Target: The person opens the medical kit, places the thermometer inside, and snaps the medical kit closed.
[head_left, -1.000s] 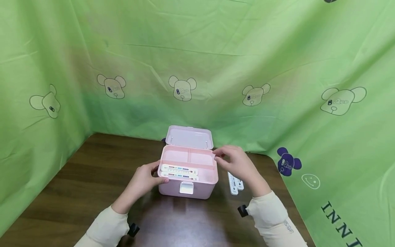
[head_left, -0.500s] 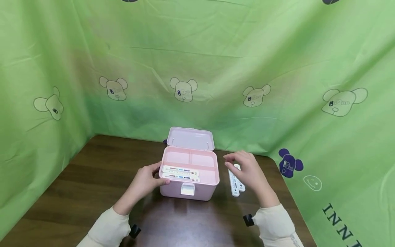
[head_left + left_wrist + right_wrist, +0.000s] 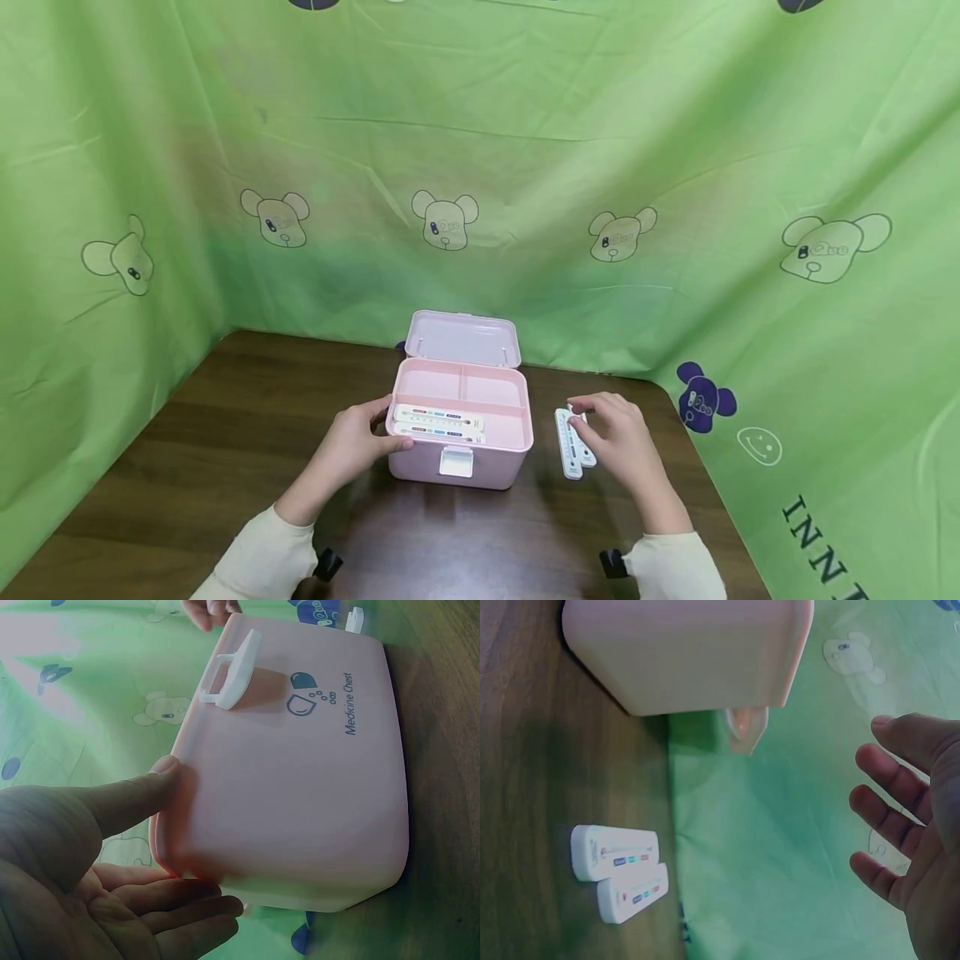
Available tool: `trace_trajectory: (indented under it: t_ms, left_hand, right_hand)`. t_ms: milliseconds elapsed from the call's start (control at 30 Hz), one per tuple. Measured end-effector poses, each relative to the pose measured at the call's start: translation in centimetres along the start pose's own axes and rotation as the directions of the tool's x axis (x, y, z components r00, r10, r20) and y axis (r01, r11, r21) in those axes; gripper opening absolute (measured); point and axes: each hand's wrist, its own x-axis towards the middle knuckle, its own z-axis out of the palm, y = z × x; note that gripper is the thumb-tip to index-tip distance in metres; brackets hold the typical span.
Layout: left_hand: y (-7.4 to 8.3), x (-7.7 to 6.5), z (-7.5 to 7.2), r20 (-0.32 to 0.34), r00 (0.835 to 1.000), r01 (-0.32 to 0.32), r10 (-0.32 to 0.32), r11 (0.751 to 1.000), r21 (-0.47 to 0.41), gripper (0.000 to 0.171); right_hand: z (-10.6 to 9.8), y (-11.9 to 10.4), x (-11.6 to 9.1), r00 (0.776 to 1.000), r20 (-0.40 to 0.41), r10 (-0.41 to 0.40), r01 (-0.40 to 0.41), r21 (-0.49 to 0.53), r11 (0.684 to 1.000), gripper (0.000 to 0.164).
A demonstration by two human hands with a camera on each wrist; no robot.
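A pink medicine box (image 3: 480,468) stands with its lid (image 3: 462,339) raised. My left hand (image 3: 356,435) holds its front left corner, thumb on the front face and fingers along the side. Inside the front compartment of the box's tray lie two white strip thermometers (image 3: 438,416). To the right of the box, two more thermometers (image 3: 567,452) lie side by side on the table, partly overlapped by my right hand (image 3: 621,433) in the head view. In the right wrist view, that hand is above these thermometers (image 3: 624,853), thumb and fingers apart, holding nothing.
Two back compartments (image 3: 431,381) of the tray hold nothing visible. A white latch (image 3: 456,461) hangs at the front of the box. Brown wooden table (image 3: 247,400) extends around it, with a green patterned curtain (image 3: 525,167) behind and at both sides.
My right hand has moved from the box's right rim, rightward and toward me, to over the two thermometers on the table. The left hand keeps its place at the box corner.
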Motion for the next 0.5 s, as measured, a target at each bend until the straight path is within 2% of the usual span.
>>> trace_trajectory:
  t_ms: [167,267,500]
  left_hand:
    - [0.0,0.1,0.1,0.005,1.000,0.007,-0.007,1.000,-0.020,0.073]
    - [-0.2,0.1,0.1,0.002,1.000,0.009,-0.009,1.000,-0.026,0.073]
    - [-0.3,0.1,0.1,0.003,1.000,0.007,-0.007,1.000,-0.016,0.075]
  right_hand:
    - [0.0,0.9,-0.9,0.999,-0.017,0.041,-0.041,-0.013,0.999,0.027]
    - [0.1,1.4,-1.4,0.994,0.001,0.107,-0.107,-0.018,0.994,0.027]
    - [0.6,2.2,-3.2,0.962,0.032,0.273,-0.272,-0.025,0.962,0.028]
